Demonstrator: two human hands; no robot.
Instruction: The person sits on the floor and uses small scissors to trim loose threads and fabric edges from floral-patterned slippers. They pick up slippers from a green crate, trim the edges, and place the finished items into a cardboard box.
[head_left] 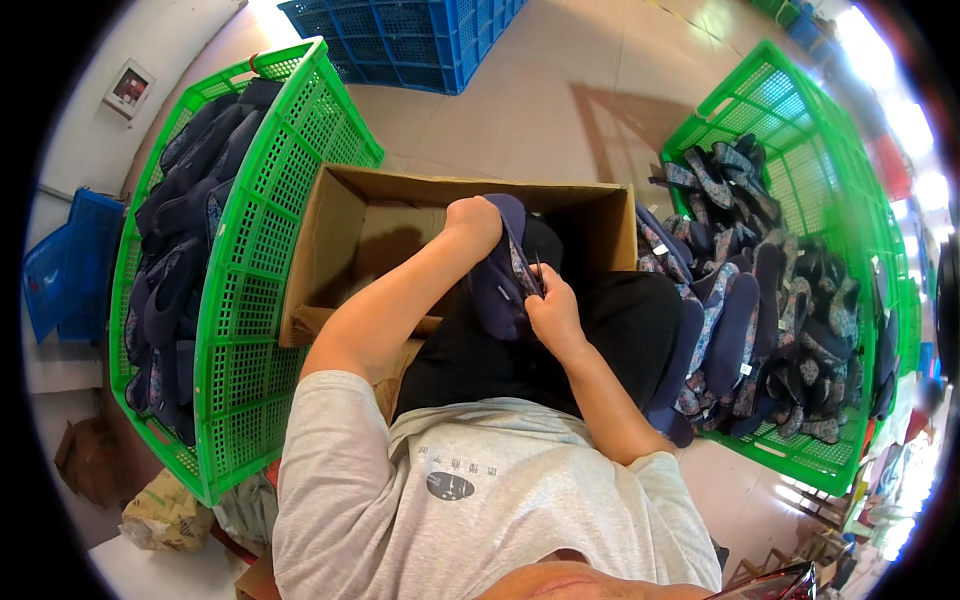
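Note:
Above my lap I hold a navy slipper [497, 285] with a patterned lining along its edge. My left hand [472, 226] is closed on its upper end. At the slipper's right edge, my right hand [555, 308] is closed around small dark scissors [539, 280]; their slim blades point up beside the lining. The fingers partly cover the scissors' handles, and I cannot tell whether the blades touch the fabric.
An open cardboard box [400, 192] stands in front of my knees. Green crates full of navy slippers flank me, one on the left [265, 215] and one on the right [800, 130]; more slippers [725, 330] spill toward my right thigh. A blue crate [400, 45] stands farther off.

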